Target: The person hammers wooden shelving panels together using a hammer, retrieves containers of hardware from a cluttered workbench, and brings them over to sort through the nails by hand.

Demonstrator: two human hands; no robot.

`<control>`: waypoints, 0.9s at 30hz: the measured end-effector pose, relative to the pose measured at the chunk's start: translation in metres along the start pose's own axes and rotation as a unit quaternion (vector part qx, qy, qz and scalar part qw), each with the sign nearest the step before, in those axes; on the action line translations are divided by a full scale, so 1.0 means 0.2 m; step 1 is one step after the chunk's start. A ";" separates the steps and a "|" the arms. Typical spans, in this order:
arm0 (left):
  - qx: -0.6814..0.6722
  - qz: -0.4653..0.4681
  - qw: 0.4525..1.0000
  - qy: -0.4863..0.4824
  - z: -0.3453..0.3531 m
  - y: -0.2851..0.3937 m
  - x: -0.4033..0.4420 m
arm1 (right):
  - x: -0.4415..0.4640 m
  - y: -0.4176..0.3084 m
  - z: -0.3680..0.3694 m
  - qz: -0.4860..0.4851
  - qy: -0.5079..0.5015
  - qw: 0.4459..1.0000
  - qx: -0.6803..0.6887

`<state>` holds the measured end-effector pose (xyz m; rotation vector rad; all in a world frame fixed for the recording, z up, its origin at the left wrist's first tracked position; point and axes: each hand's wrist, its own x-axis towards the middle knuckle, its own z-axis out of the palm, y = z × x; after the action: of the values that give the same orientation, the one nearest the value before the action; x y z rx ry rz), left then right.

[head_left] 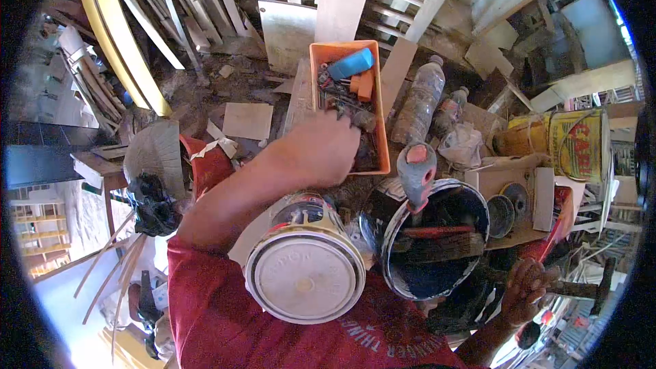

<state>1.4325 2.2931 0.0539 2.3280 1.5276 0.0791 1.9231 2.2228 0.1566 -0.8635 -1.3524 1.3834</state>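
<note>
My left hand (321,147) reaches into an orange plastic box (385,138); its fingers are blurred and partly hidden among the tools. Inside the box lie a blue object (351,63), an orange piece (363,86) and dark metal tools. At the lower right, my right hand (525,292) is closed around the handle of what looks like a hammer (603,287). Between my arms stands a tub with a round white lid (305,277). Beside it, an open bucket (484,249) holds a red-edged tool (437,231) and dark items.
A grey and red tool handle (417,172) rises at the bucket's edge. Dusty plastic bottles (418,99) lie right of the box, with a yellow can (577,145) farther right. Wooden frames (403,0) and boards stand behind. A curved yellow piece (116,41) leans at the left.
</note>
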 end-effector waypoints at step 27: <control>-0.349 -0.073 0.902 0.243 -0.62 0.14 -0.64 | -0.38 -0.09 -0.41 -0.031 0.351 0.413 0.840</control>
<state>1.3752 2.2003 0.1972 1.6674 1.5276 1.0535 2.0246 2.1714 0.1532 0.1815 0.9055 1.2465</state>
